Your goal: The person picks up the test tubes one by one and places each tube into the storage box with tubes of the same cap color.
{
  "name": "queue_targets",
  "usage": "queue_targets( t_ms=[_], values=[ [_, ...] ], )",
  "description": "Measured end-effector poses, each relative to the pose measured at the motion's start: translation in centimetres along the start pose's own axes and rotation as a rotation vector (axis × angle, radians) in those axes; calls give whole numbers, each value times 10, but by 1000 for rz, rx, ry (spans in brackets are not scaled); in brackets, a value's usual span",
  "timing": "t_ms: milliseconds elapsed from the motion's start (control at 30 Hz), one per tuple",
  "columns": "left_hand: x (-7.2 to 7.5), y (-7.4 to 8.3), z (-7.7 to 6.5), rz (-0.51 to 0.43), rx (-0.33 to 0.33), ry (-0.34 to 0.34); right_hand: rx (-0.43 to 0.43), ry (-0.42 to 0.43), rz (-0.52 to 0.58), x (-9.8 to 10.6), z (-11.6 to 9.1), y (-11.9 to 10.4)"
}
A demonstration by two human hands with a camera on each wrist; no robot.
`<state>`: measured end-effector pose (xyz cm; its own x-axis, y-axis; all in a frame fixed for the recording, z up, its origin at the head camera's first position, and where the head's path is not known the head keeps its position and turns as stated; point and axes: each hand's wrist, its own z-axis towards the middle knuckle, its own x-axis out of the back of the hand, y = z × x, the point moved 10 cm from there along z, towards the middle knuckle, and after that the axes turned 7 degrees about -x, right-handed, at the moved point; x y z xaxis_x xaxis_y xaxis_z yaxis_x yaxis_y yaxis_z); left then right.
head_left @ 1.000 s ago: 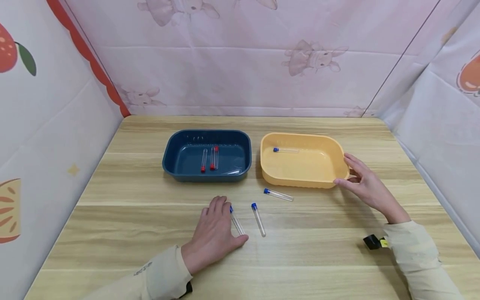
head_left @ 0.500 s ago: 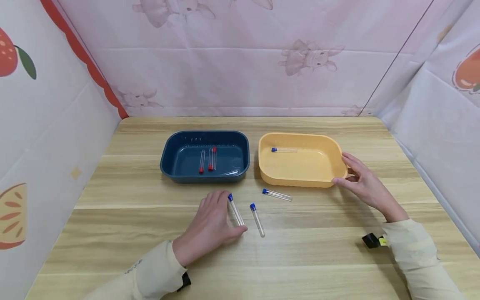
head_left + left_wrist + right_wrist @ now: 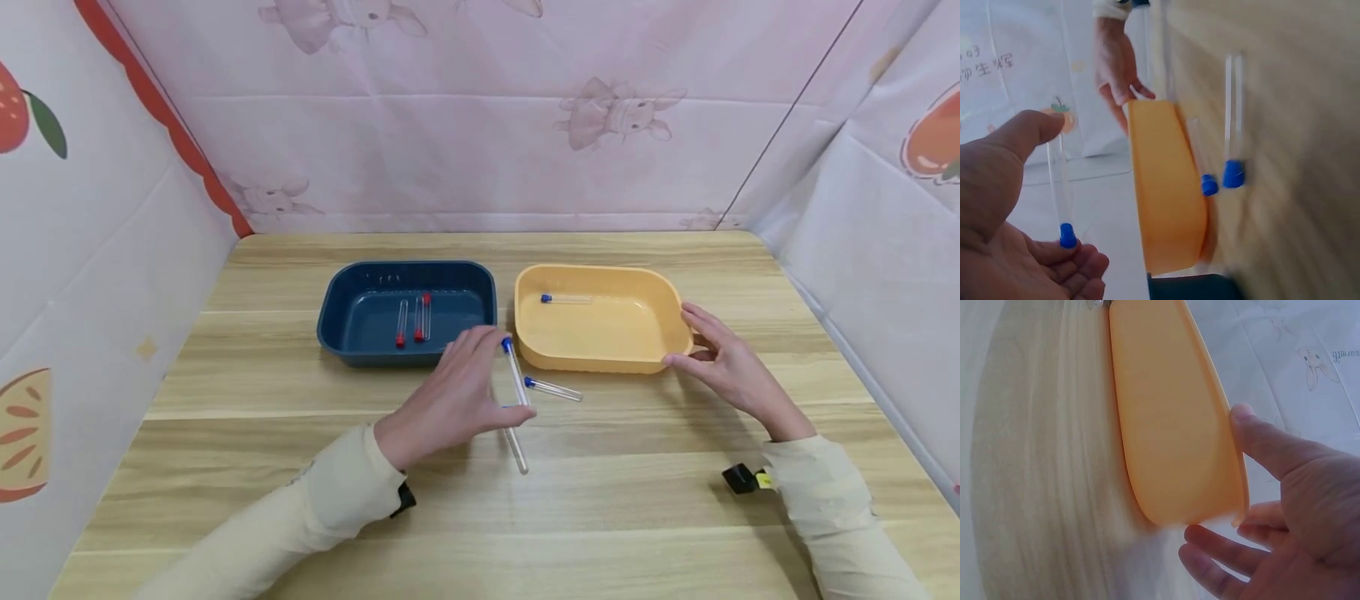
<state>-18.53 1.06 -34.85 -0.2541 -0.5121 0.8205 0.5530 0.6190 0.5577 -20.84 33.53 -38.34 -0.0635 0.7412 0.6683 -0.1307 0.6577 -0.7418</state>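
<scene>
My left hand [image 3: 453, 396] pinches a clear test tube [image 3: 517, 372] with a blue cap lengthwise, thumb at its bottom and fingers at the cap. In the left wrist view that test tube [image 3: 1060, 187] is lifted off the table. With thumb and fingers, my right hand [image 3: 738, 375] grips the right end of a yellow plastic tray [image 3: 592, 365]. Inside the tray lies a blue-capped test tube [image 3: 567, 299]. Two more lie on the table: one test tube [image 3: 553, 389] just before the tray, another test tube [image 3: 516, 451] partly behind my left hand.
A dark blue tray [image 3: 367, 358], left of the yellow one, holds 3 red-capped test tubes [image 3: 401, 323]. Both trays stand on the wooden table [image 3: 637, 517]. Printed cloth walls [image 3: 480, 158] enclose the table at the back and sides.
My left hand has picked up the blue-capped test tube from the table and carried it up and right, toward the gap between the trays. My right hand stays on the yellow tray.
</scene>
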Motion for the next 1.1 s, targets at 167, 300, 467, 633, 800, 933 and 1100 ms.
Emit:
queue_targets(
  t_ms=[167, 300, 467, 633, 800, 933, 1100],
  values=[
    [1, 6, 27, -57, -26, 6, -6, 8, -2, 1, 0, 2],
    [-4, 10, 49, -84, -50, -6, -13, 11, -2, 2, 0, 4],
    [-14, 11, 75, -96, -66, -41, -21, 17, -2, 4, 0, 7],
    [-24, 15, 101, -65, -100, -72, -18, 21, 7, 4, -1, 9],
    [-37, 17, 123, -72, -114, -99, -27, 26, 14, 5, -1, 10],
    [-48, 15, 137, -87, -119, -131, -35, 22, 18, 4, 0, 9],
    [-61, 15, 153, -80, -135, -165, -38, 10, 26, 2, 1, 10]
  ],
)
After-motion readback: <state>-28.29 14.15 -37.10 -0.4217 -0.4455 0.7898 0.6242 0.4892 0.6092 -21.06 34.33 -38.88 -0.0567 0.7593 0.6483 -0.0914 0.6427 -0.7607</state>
